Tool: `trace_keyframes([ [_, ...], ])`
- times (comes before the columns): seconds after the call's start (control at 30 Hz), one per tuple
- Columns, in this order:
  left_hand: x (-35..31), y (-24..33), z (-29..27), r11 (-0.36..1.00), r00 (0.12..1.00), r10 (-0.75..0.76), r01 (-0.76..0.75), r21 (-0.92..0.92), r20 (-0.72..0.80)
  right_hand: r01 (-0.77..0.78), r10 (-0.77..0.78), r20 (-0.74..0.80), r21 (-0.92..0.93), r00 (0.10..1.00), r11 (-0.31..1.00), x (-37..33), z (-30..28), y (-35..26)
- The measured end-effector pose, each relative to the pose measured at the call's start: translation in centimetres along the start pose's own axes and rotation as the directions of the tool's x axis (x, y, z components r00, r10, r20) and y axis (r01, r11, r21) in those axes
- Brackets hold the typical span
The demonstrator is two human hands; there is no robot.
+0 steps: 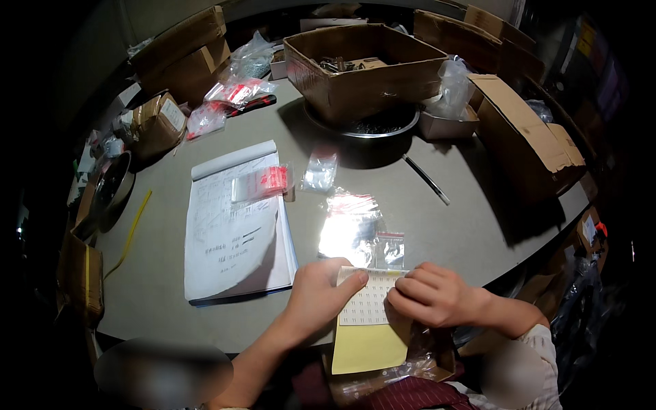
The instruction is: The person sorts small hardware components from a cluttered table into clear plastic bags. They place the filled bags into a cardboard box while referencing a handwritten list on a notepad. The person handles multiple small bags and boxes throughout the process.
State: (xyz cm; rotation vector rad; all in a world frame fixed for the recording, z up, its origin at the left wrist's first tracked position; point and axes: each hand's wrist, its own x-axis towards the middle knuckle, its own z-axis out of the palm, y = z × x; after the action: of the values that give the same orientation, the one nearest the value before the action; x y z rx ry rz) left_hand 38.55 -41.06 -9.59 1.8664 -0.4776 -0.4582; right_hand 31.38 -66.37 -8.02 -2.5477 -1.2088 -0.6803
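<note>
At the table's near edge my left hand (324, 295) grips a sheet of small white labels (365, 304), thumb on top at its upper left. Below the white rows the sheet's bare yellow backing (369, 348) hangs down. My right hand (436, 295) is closed, its curled fingers at the sheet's upper right edge; its fingertips are partly hidden. Just beyond both hands lies a pile of clear zip bags (348, 225), shining under the light. A single small zip bag (390, 247) with a red top strip lies beside it.
A paper pad (229, 232) at left bears a pack of red-printed zip bags (260, 184). Farther back, a cardboard box (389, 85) of metal parts rests on a steel bowl (365, 134). A pen (427, 179) lies right of it. An open carton (526, 126) stands at right, a yellow strip (130, 236) left.
</note>
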Motion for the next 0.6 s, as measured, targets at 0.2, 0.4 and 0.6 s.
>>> trace_keyframes([
  [0.2,-0.3,0.1,-0.2,0.997,0.965,-0.01,0.031,-0.075,0.261,-0.624,0.444,0.484,0.316,0.754,0.715,2.5,-0.9,5.6],
  [0.4,-0.5,0.8,-0.5,0.989,0.923,-0.084,0.122,-0.078,0.376,-0.402,0.353,0.304,0.116,0.885,0.908,3.2,1.3,5.6],
  [0.6,-1.1,1.7,-1.4,0.991,0.871,-0.054,0.108,-0.083,0.488,-0.55,0.427,0.769,-0.12,0.476,0.827,6.6,-4.0,5.5],
])
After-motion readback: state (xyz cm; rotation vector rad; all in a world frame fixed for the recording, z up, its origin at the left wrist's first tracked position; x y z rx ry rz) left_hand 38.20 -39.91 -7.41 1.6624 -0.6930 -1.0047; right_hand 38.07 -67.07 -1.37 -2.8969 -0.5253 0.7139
